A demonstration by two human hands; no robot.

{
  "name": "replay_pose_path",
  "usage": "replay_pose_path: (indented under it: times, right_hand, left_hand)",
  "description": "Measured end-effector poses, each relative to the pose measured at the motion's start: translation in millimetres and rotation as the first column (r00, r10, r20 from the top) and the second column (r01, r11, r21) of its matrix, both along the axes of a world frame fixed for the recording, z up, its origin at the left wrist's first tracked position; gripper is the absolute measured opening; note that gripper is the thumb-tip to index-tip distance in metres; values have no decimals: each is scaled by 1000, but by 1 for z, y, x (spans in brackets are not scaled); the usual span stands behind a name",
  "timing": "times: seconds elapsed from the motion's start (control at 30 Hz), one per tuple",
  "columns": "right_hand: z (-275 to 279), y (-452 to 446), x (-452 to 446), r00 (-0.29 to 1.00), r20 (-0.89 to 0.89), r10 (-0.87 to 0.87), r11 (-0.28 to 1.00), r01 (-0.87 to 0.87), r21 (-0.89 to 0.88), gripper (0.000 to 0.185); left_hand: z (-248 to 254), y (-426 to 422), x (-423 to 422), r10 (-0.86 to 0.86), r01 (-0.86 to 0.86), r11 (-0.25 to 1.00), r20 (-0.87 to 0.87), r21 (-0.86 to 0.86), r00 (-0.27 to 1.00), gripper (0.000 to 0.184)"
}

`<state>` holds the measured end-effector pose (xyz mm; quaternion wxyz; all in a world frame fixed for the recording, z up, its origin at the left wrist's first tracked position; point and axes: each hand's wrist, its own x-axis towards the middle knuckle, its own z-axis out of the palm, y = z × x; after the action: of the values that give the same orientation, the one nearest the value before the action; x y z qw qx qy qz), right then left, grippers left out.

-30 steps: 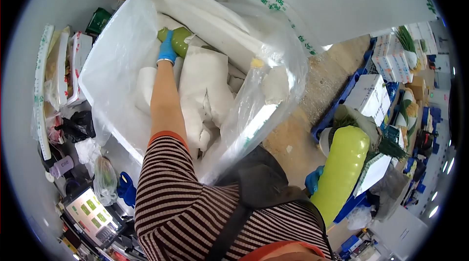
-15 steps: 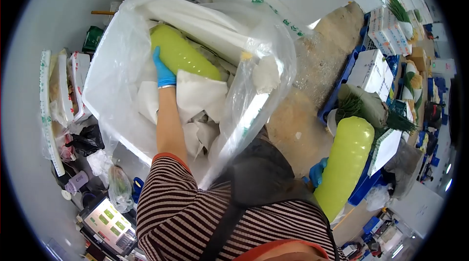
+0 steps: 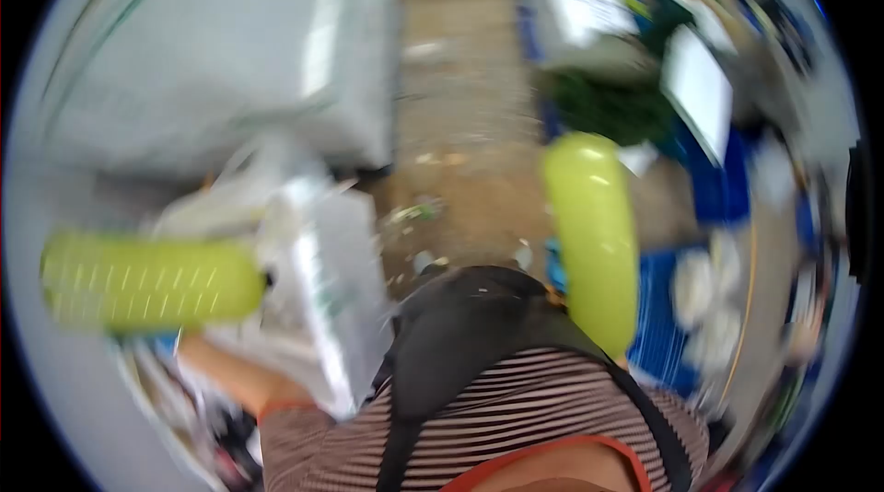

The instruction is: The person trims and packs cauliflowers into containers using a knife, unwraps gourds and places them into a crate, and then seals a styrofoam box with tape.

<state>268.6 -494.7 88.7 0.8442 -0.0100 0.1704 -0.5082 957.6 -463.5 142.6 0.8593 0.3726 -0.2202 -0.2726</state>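
A long pale-green gourd-like vegetable (image 3: 152,282) lies level at the left, above a white foam box (image 3: 318,262) lined with plastic. My left hand (image 3: 168,343), in a blue glove and mostly hidden, is under this vegetable and holds it. On the right, a second long green vegetable (image 3: 594,239) stands nearly upright against my side. My right hand (image 3: 555,264), also blue-gloved, shows only in part behind it and grips it. Motion blurs the view.
A large white wrapped stack (image 3: 230,50) fills the upper left. Brown floor (image 3: 465,105) runs up the middle. White boxes (image 3: 585,9), leafy greens (image 3: 612,105) and a blue crate (image 3: 663,317) are at the right.
The left vegetable has come up out of the box with my left hand and moved left. The view has turned towards the floor. The right vegetable is still held.
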Motion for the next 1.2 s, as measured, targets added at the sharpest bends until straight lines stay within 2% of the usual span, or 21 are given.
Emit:
replay_pose_path:
  times: [0.13,0.23,0.33,0.4,0.43,0.5,0.53,0.6,0.63,0.67,0.77,0.8,0.9,0.93,1.0,1.1,1.2]
  right_hand:
    - [-2,0,-61,895,438,-85,987,135,-86,64]
    - [-13,-8,-121,785,610,-110,952,259,-162,64]
    - [-54,-4,-207,791,578,-201,885,399,-238,56]
    - [-89,24,-261,715,526,-461,784,606,-137,61]
    - [-76,30,-276,753,424,-503,751,624,-218,59]
    - [-49,43,-305,774,202,-600,685,627,-371,55]
    - [-73,49,-333,785,187,-591,699,614,-366,56]
    - [-83,55,-358,731,116,-672,688,675,-266,55]
    - [-69,58,-362,654,50,-755,640,751,-165,53]
    - [-63,61,-369,568,-28,-823,568,820,-70,51]
    - [-94,64,-399,444,-277,-852,478,876,-68,54]
    - [-92,64,-408,442,-314,-840,464,886,6,57]
    - [-112,50,-458,296,-477,-827,392,913,-112,57]
    - [-116,48,-468,309,-407,-860,377,921,-97,57]
    - [-126,34,-507,326,-265,-908,354,933,-67,57]
    - [-118,-5,-574,263,-239,-935,267,963,13,58]
    - [-92,-38,-637,239,-343,-909,231,971,66,59]
  left_hand:
    - [-36,-114,-156,-303,313,943,-101,110,948,66]
    - [-67,-168,-300,-562,596,785,-214,167,799,67]
    - [-91,-191,-456,-774,851,503,-361,149,521,67]
    - [-99,-199,-560,-850,963,258,-457,71,262,67]
    - [-101,-201,-610,-859,992,127,-497,25,122,68]
    - [-101,-205,-710,-819,989,-133,-554,-71,-150,68]
    - [-99,-205,-758,-769,958,-257,-572,-129,-284,68]
    - [-95,-202,-838,-632,860,-450,-595,-240,-497,69]
    - [-91,-199,-869,-545,791,-540,-597,-288,-589,67]
    - [-89,-195,-897,-506,778,-583,-643,-235,-574,66]
    - [-104,-194,-971,-378,716,-678,-754,-170,-537,61]
    - [-115,-199,-994,-358,691,-707,-765,-154,-536,62]
    - [-115,-214,-1063,-303,636,-755,-774,-162,-556,58]
    - [-120,-224,-1079,-264,587,-782,-743,-209,-615,57]
    - [-132,-252,-1131,-233,515,-836,-729,-187,-644,58]
    - [-124,-299,-1216,-252,414,-908,-709,-62,-659,59]
    - [-113,-331,-1281,-358,368,-919,-693,141,-625,60]
